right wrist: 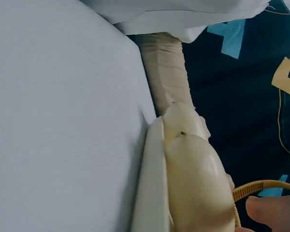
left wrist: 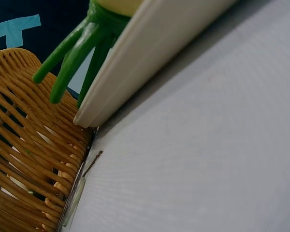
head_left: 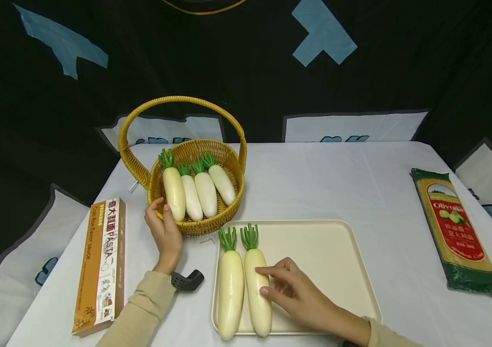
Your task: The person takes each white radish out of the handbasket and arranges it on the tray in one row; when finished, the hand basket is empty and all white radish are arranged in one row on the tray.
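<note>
Two white radishes lie side by side along the left edge of the tray: the left radish [head_left: 231, 294] and the right radish [head_left: 258, 306], leaves toward the tray's far edge, tips at its near edge. The rest of the tray [head_left: 320, 250] is bare. Four more radishes [head_left: 206, 193] lie in the wicker basket [head_left: 211, 225], leaves toward its far side. So the radishes are divided two and four; I judge the work to be partway, though the direction of transfer cannot be told.

The right hand [head_left: 295, 291] is over the right radish, palm down, with index finger and thumb stretched toward its side and a gap between them; they seem to touch it lightly rather than clasp it. The left hand [head_left: 165, 238] holds the near left rim of the basket, thumb and fingers bent over it, forearm angled up from the near side.

The basket stands toward the far left corner of the worktop [head_left: 315, 178], just beside the tray's far left corner. A pasta box [head_left: 100, 265] lies along the worktop's left edge, and a pasta bag [head_left: 458, 233] along its right edge.
</note>
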A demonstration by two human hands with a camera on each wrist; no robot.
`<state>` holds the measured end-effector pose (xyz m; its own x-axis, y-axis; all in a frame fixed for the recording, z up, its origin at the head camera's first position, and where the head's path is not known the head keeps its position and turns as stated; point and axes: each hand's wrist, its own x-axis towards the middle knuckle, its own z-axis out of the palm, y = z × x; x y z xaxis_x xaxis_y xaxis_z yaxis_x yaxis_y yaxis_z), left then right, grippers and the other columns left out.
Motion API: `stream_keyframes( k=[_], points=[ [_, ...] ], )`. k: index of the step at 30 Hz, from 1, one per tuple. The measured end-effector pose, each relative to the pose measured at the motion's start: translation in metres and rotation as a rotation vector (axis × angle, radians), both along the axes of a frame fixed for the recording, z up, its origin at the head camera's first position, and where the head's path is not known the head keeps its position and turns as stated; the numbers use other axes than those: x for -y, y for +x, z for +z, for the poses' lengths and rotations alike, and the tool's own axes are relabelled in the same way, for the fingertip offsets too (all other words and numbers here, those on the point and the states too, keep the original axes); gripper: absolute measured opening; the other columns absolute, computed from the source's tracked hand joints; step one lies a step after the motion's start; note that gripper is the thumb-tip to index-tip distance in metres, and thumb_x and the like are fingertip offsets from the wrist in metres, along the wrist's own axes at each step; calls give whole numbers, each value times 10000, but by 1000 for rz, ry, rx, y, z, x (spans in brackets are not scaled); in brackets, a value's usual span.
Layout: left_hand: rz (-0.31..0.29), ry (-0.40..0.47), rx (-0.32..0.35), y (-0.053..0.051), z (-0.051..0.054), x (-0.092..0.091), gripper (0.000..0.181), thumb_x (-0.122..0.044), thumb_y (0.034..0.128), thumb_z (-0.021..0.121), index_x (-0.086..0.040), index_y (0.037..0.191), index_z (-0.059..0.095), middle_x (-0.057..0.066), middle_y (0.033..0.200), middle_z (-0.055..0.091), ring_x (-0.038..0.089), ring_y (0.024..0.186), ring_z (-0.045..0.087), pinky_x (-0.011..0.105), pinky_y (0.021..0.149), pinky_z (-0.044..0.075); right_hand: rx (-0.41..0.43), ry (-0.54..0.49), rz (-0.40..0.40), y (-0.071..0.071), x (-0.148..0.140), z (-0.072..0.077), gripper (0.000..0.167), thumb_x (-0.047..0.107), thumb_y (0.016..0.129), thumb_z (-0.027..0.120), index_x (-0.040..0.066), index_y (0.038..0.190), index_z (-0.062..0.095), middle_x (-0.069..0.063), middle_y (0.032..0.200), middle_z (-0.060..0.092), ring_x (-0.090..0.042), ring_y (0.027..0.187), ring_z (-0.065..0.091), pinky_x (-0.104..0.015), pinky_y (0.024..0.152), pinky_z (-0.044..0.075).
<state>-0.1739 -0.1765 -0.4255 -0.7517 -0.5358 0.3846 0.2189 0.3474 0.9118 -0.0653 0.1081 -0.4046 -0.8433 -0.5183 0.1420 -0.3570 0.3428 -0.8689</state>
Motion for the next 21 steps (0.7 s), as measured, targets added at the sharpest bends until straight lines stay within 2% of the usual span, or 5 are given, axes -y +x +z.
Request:
stream_keyframes(
  k=[4,7,12,21],
  points=[
    [4,-5,-6,0,-1,0,340,-207,953,345,5,1218,373,205,1236,333,239,1226,301,392,1044,178,-20,-60,-19,0,2,-4,341,246,881,572,168,1213,557,-29,1113,425,-48,835,513,-199,641,474],
    [5,-3,-8,-1,-1,0,342,-202,952,339,13,1217,371,209,1237,332,244,1226,298,403,1047,174,-50,-80,-37,0,3,-5,318,218,880,578,154,1191,573,-22,1169,428,-70,873,529,-206,667,484],
    [4,-2,-3,-2,-1,0,338,-199,951,340,7,1217,372,207,1238,331,242,1221,298,405,1045,174,-96,-110,-68,-2,3,-5,258,185,875,583,135,1128,602,-21,1136,484,-88,865,542,-219,688,489],
    [2,3,3,-1,-1,0,335,-198,955,336,6,1219,371,204,1233,329,241,1220,297,406,1046,174,-136,-173,-72,-2,4,-6,219,122,870,581,122,1089,580,-41,1083,518,-140,886,533,-217,682,489]
  ],
)
